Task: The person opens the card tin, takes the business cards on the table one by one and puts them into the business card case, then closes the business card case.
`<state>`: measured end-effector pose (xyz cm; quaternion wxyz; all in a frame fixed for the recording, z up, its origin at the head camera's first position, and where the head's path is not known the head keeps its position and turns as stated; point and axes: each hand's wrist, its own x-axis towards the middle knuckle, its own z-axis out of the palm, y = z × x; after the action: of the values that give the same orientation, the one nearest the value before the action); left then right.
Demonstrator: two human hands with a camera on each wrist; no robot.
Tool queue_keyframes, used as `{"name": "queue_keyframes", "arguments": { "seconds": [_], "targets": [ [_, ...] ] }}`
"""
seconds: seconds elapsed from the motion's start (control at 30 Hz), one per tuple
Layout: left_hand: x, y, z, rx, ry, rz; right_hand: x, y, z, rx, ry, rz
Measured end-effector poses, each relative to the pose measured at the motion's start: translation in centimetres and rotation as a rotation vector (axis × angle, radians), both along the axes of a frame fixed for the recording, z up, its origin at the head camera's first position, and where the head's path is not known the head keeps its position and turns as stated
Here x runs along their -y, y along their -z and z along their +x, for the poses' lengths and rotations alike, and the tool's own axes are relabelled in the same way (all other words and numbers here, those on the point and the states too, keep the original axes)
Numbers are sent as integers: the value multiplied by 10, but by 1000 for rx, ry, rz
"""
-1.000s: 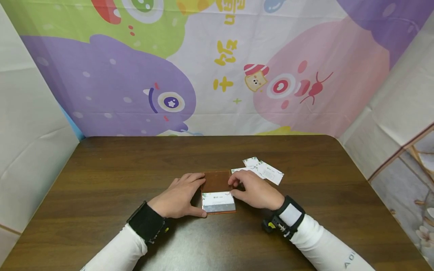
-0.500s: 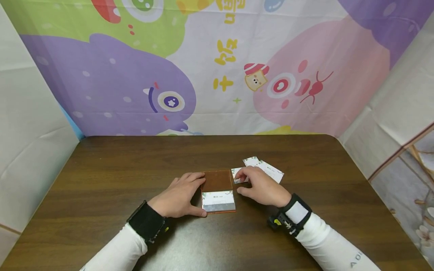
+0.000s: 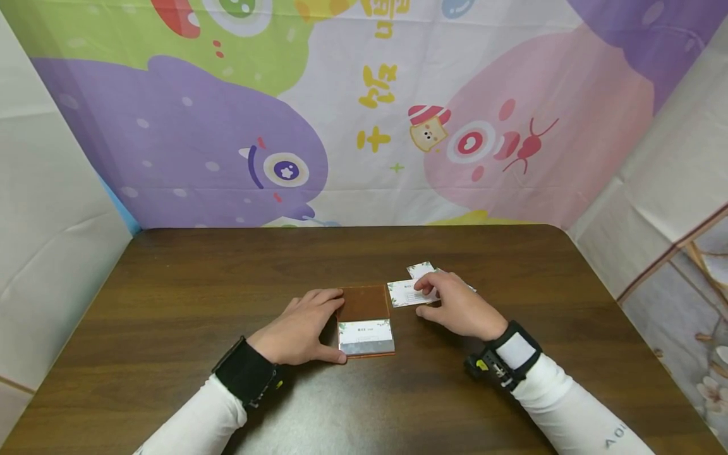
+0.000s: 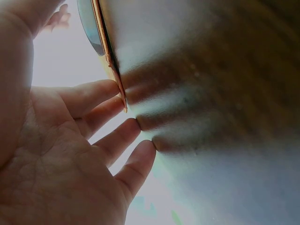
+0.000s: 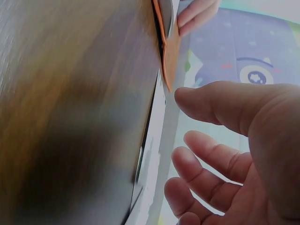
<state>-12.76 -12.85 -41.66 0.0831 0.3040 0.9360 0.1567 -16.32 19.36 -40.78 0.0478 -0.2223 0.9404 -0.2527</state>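
Observation:
A brown leather card holder (image 3: 365,303) lies unfolded on the table. Tucked into its lower pocket is a white business card (image 3: 365,330) with printed leaves at the corners. My left hand (image 3: 296,332) steadies the holder from the left: fingertips at the flap's edge, thumb at the near corner. In the left wrist view, its fingers (image 4: 101,96) are fairly straight and spread. To the right, my right hand (image 3: 457,308) hovers over loose business cards (image 3: 402,294), thumb and fingers apart, nothing between them. The right wrist view shows the fingertips (image 5: 187,161) beside the cards' edges.
Another loose card (image 3: 419,269) sits just behind, partly overlapped. The dark wooden table (image 3: 227,265) ends at a printed cartoon cloth (image 3: 199,139) hanging along its back edge. Pale fabric screens (image 3: 57,189) stand at both sides.
My right hand has moved away from the holder's right edge, rightward over the loose cards, uncovering the nearest one. The left hand and the holder have stayed in place.

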Motion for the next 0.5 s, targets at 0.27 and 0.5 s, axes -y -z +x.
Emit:
{"name": "queue_keyframes", "arguments": {
  "seconds": [0.27,0.5],
  "targets": [
    [0,2,-1,12,-8,-2,-19,-3,-3,-6,77,63],
    [0,0,-1,15,-7,3,-35,-2,-7,-31,115,87]
  ]
}}
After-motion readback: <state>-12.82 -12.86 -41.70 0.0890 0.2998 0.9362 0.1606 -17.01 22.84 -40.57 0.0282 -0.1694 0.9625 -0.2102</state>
